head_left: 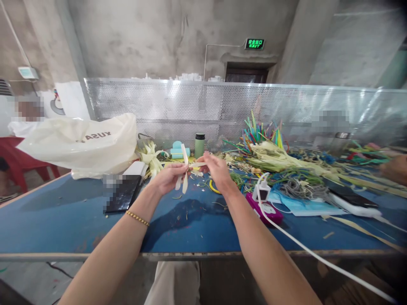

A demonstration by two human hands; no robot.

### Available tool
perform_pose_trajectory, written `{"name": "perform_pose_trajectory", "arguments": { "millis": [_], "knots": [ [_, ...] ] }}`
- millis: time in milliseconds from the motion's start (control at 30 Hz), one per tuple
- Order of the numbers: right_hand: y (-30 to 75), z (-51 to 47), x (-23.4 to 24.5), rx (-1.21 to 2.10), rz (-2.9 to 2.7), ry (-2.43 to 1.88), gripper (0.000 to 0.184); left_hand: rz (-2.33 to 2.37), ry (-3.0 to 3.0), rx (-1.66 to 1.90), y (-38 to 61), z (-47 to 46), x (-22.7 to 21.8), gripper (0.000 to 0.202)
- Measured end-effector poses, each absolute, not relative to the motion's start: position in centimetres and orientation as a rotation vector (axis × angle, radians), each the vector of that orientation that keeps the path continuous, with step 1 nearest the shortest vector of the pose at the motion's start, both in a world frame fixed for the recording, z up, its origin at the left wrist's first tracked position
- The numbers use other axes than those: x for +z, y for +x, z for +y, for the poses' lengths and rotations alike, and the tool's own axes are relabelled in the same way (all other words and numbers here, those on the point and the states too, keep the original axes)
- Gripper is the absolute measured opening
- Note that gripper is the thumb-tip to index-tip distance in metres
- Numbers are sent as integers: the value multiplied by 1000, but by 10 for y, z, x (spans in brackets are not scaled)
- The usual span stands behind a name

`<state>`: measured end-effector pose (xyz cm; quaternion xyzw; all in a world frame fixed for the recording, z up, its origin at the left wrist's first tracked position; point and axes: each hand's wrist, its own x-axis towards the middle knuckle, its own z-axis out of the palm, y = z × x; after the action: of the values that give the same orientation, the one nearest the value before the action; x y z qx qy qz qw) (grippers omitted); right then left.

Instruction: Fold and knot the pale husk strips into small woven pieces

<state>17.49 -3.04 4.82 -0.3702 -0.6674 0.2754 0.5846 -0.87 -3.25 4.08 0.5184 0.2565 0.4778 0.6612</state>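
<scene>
My left hand (168, 177) is closed, its thumb and fingers pinching several pale, flat husk strips (185, 153) where they cross. One strip stands up, others hang below the fingers, and another points right. My right hand (216, 169) is closed around the right-hand end of the strips, fingertips near the left ones. Its grip is partly hidden by the fingers. Both hands are raised over the blue table (190, 224). Behind my left hand lies a bundle of pale husks (151, 157). A yellow ring-like piece (214, 186) lies below my right hand.
A white plastic bag (85, 144) and a black tablet-like slab (124, 197) are at left. A green bottle (199, 146) stands behind. Right are husks (276, 159), wire coils (299, 188), a purple power strip (271, 215) with a white cable, and another person's hand (396, 170).
</scene>
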Motion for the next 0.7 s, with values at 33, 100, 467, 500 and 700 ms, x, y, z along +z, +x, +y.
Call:
{"name": "perform_pose_trajectory", "arguments": {
  "millis": [33, 100, 467, 500, 700],
  "knots": [
    [175, -30, 49, 676, -1459, -856, 60, 541, 1113, 1076, -9, -33, 42, 12],
    [175, -28, 50, 727, -1353, -861, 65, 461, 1041, 1066, -9, -35, 45, 9],
    [164, -45, 52, 869, -1685, -778, 35, 383, 1100, 1100, -2, -34, 40, 10],
    [163, -46, 52, 864, -1704, -760, 35, 396, 1109, 1104, -1, -35, 39, 10],
    [164, -37, 46, 824, -1687, -768, 32, 384, 1184, 1042, -4, -39, 42, 13]
  ]
}}
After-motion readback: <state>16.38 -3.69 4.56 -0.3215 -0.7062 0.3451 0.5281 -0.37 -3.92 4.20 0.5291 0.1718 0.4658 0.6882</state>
